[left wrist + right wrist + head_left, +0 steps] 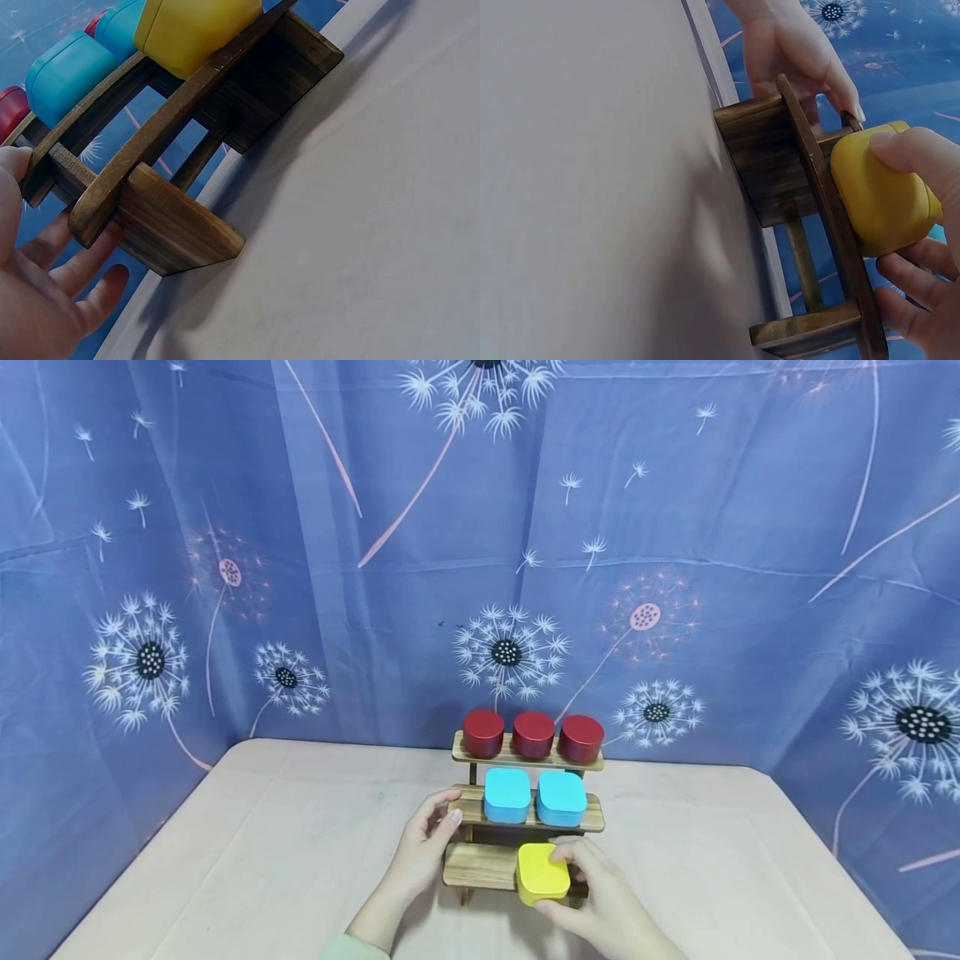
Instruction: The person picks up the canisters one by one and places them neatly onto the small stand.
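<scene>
A three-tier wooden stand (480,866) stands on the table. With my right hand (598,893) I grip a yellow square tin with rounded corners (542,870) at the bottom tier's front edge, thumb on its near side and fingers at the far side. My left hand (422,843) holds the left end of the middle tier. In the left wrist view its thumb (10,161) lies at that tier's end, and other fingers reach behind the stand. Two light-blue square tins (507,795) sit on the middle tier.
Three round dark-red tins (533,735) stand in a row on the top tier. A pale cloth covers the table (300,843). Blue curtains with dandelion prints (420,652) hang behind it and along both sides.
</scene>
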`<act>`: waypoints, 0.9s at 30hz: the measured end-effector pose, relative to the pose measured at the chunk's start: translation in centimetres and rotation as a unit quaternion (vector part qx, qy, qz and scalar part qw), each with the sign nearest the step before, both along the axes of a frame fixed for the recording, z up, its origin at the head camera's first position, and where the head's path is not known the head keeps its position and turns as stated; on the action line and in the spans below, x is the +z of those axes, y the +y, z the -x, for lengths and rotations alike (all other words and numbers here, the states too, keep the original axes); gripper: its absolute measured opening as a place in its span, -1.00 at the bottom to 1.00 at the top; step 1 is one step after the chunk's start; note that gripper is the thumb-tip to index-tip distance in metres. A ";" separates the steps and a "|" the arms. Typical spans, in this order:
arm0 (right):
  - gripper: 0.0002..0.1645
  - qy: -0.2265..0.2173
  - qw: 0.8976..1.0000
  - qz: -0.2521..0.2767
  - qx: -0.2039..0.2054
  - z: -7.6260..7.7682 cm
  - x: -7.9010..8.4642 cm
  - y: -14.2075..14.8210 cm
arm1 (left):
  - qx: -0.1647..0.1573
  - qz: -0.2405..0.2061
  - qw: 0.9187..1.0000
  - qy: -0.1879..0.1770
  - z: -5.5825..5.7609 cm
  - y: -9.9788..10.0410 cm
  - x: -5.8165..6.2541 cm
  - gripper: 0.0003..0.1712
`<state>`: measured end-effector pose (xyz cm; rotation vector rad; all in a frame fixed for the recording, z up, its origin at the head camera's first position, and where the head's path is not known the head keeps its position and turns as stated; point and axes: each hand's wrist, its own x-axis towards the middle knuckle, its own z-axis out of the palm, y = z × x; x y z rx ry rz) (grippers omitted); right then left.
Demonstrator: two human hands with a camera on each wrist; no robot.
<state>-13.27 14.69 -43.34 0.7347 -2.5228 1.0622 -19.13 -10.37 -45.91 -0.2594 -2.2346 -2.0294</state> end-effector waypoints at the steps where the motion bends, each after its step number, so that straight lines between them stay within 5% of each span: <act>1: -0.47 0.002 1.000 0.002 -0.001 0.0 0.0 -0.1 | -0.001 0.000 1.000 0.000 0.0 0.0 0.0 -0.61; 13: -0.41 -0.003 0.999 0.029 0.018 0.2 -0.4 -0.2 | -0.005 -0.002 1.000 -0.005 0.0 -0.1 -0.1 -0.59; 27: -0.43 0.073 0.997 0.017 0.015 0.4 -0.6 -0.1 | -0.002 0.003 1.000 -0.010 -0.2 -0.1 0.2 -0.59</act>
